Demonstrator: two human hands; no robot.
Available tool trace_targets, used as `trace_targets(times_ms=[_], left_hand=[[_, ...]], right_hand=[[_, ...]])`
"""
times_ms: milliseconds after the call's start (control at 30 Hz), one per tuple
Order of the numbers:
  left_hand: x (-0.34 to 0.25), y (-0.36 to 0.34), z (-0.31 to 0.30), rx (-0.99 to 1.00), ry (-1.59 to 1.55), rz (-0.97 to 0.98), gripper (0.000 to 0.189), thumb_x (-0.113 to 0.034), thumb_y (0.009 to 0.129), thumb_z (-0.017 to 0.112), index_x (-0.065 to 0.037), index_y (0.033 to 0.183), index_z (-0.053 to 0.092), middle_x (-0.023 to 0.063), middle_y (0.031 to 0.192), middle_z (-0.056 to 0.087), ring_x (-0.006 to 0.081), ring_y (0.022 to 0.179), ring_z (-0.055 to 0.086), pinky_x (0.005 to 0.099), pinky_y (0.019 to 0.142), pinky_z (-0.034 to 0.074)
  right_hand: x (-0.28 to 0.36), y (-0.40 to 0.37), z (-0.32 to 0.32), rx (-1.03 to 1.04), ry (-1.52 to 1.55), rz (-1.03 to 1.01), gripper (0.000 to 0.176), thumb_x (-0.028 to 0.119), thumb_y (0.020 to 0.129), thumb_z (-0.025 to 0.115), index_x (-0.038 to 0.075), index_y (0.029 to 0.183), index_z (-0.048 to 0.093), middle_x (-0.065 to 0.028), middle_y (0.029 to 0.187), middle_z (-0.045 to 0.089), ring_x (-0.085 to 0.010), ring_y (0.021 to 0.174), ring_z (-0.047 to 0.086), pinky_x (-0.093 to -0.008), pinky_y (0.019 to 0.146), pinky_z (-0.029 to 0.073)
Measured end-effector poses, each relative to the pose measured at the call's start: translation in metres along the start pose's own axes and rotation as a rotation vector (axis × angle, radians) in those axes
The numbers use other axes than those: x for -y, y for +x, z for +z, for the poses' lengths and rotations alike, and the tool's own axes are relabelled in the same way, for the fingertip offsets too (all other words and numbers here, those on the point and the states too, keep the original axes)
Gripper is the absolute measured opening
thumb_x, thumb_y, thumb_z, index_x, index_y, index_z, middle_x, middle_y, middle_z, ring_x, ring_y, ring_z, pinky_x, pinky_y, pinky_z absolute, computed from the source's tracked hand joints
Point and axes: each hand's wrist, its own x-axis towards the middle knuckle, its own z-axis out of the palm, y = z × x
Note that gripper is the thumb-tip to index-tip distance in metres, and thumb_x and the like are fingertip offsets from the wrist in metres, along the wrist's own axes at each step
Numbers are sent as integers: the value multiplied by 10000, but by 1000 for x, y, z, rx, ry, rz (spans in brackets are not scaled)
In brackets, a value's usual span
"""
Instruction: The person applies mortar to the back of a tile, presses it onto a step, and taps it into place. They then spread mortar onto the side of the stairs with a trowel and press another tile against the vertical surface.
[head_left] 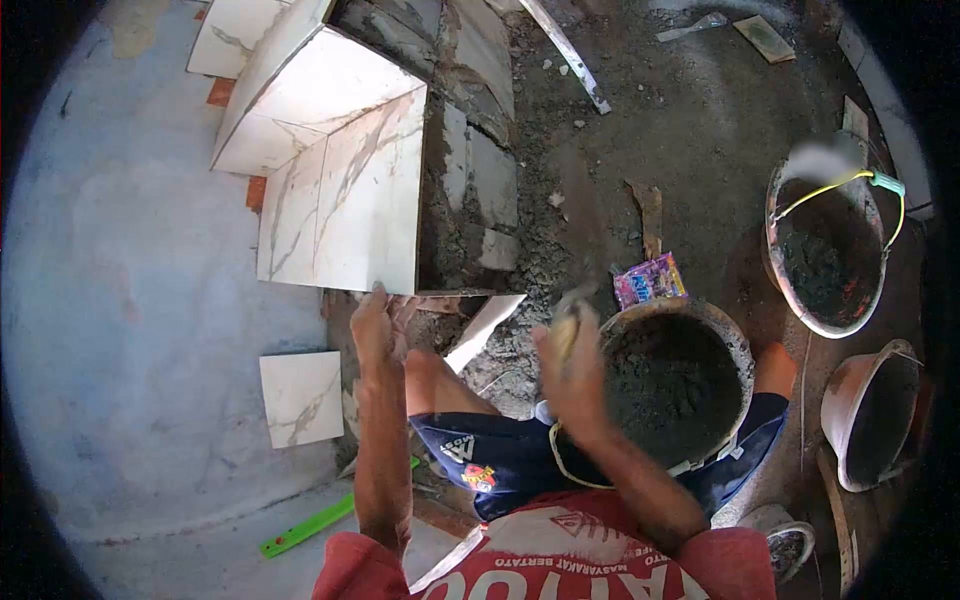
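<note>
My left hand (373,325) is at the near edge of the marble-patterned white tile (370,200) on the stepped structure. Its thumb lies over the edge, and the other fingers are partly hidden below it. My right hand (578,365) is closed around the pale handle of a trowel (567,335), whose blade is smeared by motion. That hand is beside a bucket (742,350) of dark wet mortar (670,385) between my legs. Rough mortar (465,250) covers the bare part of the step to the right of the tile.
A loose square tile (302,398) leans near the blue wall. A green straight tool (310,525) lies below it. Right of the mortar bucket are a bucket with a yellow handle (830,190) and another tilted bucket (850,420). A purple packet (650,280) lies on the floor.
</note>
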Motion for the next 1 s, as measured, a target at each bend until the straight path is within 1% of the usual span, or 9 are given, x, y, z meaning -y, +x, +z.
trace_targets(times_ms=[233, 367, 433, 533, 567, 633, 733, 900, 1000], left_hand=[[-2, 3, -7, 38, 68, 3, 239, -133, 888, 467, 84, 987, 462, 146, 903, 520, 242, 808, 565, 386, 733, 542], [-8, -10, -7, 29, 44, -14, 202, -59, 878, 449, 88, 1016, 455, 114, 843, 514, 197, 731, 548, 371, 693, 567], [-4, -5, -13, 100, 103, 8, 210, -116, 886, 462, 67, 990, 454, 139, 919, 522, 230, 825, 569, 375, 729, 542], [-11, -11, -5, 84, 131, 7, 206, -104, 888, 448, 68, 1000, 448, 134, 926, 524, 226, 822, 570, 372, 727, 542], [-12, -14, -2, 99, 153, 11, 206, -104, 888, 448, 68, 1000, 448, 134, 926, 524, 226, 822, 570, 372, 727, 542], [-12, -17, 2, 50, 103, 12, 222, -97, 890, 435, 77, 1027, 443, 135, 950, 527, 236, 844, 571, 364, 742, 540], [-11, -6, -4, 70, 106, -13, 250, -103, 893, 439, 70, 1073, 437, 137, 970, 540, 220, 865, 576, 355, 752, 539], [-14, -7, -4, -3, 105, -61, 262, -101, 892, 449, 40, 1112, 433, 104, 973, 554, 182, 838, 584, 352, 721, 544], [-13, -10, -3, 5, 116, -58, 265, -98, 890, 454, 34, 1118, 428, 99, 982, 550, 182, 853, 579, 350, 707, 547]], right_hand=[[-15, 44, -25, 272, -153, 220, 438, 364, 830, 522, -39, 1001, 497, -265, 832, 561, -422, 797, 538, -433, 705, 423], [-12, 110, -46, 388, -562, -325, 400, 396, 827, 494, 15, 938, 543, -216, 807, 593, -391, 791, 573, -451, 689, 443], [10, 147, -54, 436, -1125, -332, 383, 416, 838, 475, 53, 923, 557, -183, 794, 604, -349, 772, 590, -446, 680, 455], [-31, 210, -59, 639, -1297, -555, 375, 439, 845, 456, 79, 872, 555, -144, 803, 606, -312, 798, 595, -429, 669, 458], [-57, 225, -55, 624, -1280, -540, 375, 439, 845, 456, 79, 872, 555, -144, 803, 606, -312, 798, 595, -429, 669, 458], [-104, 251, -41, 497, -1007, -1117, 377, 453, 846, 448, 90, 839, 548, -107, 790, 594, -300, 777, 585, -419, 649, 453], [-109, 265, -5, 408, -872, -1262, 378, 460, 846, 440, 96, 814, 539, -83, 768, 575, -289, 731, 569, -417, 641, 448], [-112, 265, 26, 464, -574, -1051, 393, 428, 857, 451, 54, 800, 558, -131, 668, 556, -339, 605, 547, -446, 589, 452], [-83, 229, 25, 315, -575, -377, 504, 467, 841, 470, -12, 748, 600, -168, 587, 568, -328, 552, 577, -431, 554, 463]])
